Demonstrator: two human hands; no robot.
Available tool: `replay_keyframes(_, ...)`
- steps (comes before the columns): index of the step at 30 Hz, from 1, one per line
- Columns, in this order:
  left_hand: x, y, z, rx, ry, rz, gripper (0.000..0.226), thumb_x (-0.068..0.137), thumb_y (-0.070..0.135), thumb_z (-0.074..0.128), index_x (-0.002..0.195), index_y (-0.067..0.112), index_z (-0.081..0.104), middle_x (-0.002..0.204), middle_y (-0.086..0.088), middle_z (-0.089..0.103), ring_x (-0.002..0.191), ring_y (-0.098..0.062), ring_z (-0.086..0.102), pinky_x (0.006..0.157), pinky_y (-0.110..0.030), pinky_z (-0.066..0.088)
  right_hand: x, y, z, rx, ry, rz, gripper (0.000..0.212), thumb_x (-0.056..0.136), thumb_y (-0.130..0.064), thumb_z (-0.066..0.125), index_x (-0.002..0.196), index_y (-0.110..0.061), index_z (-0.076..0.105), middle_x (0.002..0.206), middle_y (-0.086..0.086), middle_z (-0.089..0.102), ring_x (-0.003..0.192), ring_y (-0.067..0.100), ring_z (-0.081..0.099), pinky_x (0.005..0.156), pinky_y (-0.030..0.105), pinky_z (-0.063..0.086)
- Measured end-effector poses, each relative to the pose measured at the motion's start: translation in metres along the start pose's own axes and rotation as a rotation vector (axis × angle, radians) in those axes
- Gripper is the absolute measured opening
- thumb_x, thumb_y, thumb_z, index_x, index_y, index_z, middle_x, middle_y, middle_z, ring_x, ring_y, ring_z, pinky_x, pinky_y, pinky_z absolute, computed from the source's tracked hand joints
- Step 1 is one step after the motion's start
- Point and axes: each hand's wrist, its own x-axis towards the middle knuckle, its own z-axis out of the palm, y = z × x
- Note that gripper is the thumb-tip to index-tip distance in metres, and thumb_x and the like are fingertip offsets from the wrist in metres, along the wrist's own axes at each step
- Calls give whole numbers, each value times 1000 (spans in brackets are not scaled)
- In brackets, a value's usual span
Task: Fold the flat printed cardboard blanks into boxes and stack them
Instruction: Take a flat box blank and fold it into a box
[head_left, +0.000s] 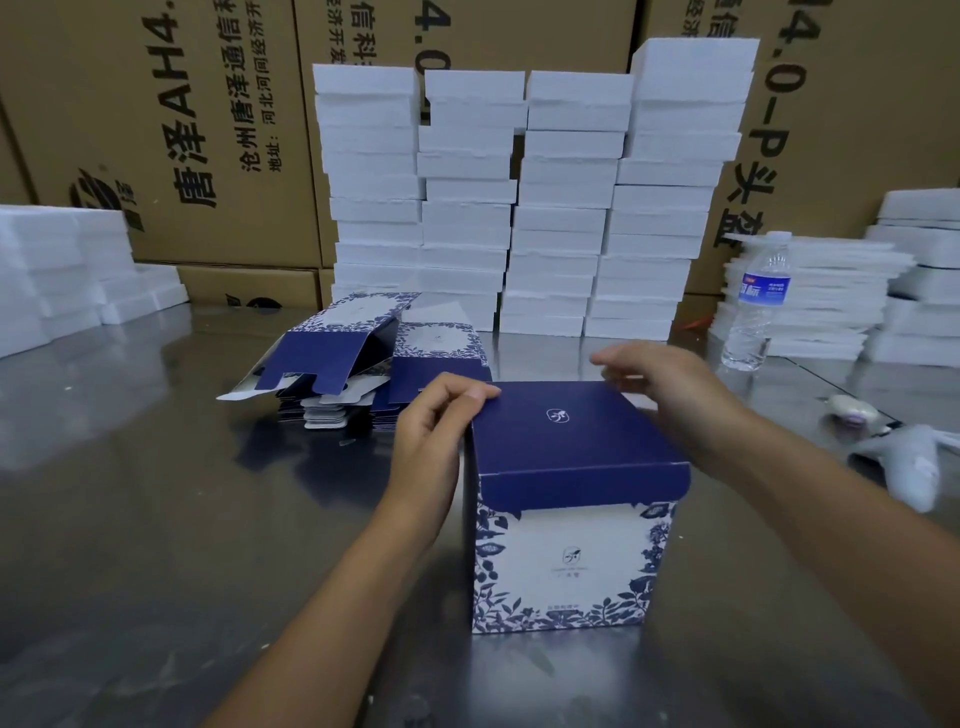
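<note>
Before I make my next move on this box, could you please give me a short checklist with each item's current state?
1. Box stands upright on the table: ok.
2. Lid lies flat over the top: ok.
3. Front flap tucked inside: not ok, it hangs outside the front wall.
4. Left hand holds the lid's left corner, thumb on top: ok.
5. Right hand touching the far right edge: cannot tell.
6. Bottom closed: cannot tell, hidden.

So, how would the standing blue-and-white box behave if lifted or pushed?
Probably light: the box is thin card, like the flat blanks behind it. Its walls may dent under a hard grip. On the shiny steel table it would likely slide rather than tip, being roughly as wide as tall.
</note>
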Motion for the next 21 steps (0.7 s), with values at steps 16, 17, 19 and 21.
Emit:
replay_keyframes(16,10,3,1,-25,50,-174,28,90,3,45,83,20,66,71,5,62,60,-7,55,51,-16,44,3,-17,35,-607,-190,-143,35,91,-38,56,66,-16,65,73,3,64,64,13,55,60,24,41)
replay_keyframes(17,14,6,1,28,51,-194,28,90,4,46,79,20,67,69,6,63,61,-7,54,52,-16,43,4,-16,35,-594,-163,-138,33,91,-37,57,69,-15,66,74,3,64,65,13,55,59,23,42)
replay_keyframes(19,24,13,0,155,23,-261,25,89,7,53,75,21,69,67,8,65,64,-8,56,55,-17,45,6,-14,33,-557,-101,-128,26,89,-35,60,78,-13,69,80,1,67,70,12,59,59,22,44)
replay_keyframes(21,37,23,-2,294,-62,-357,17,88,13,61,77,20,72,77,3,72,74,-14,62,71,-26,51,8,-12,32,-513,-79,-111,23,87,-35,63,77,-16,68,80,-2,67,72,12,61,61,23,46)
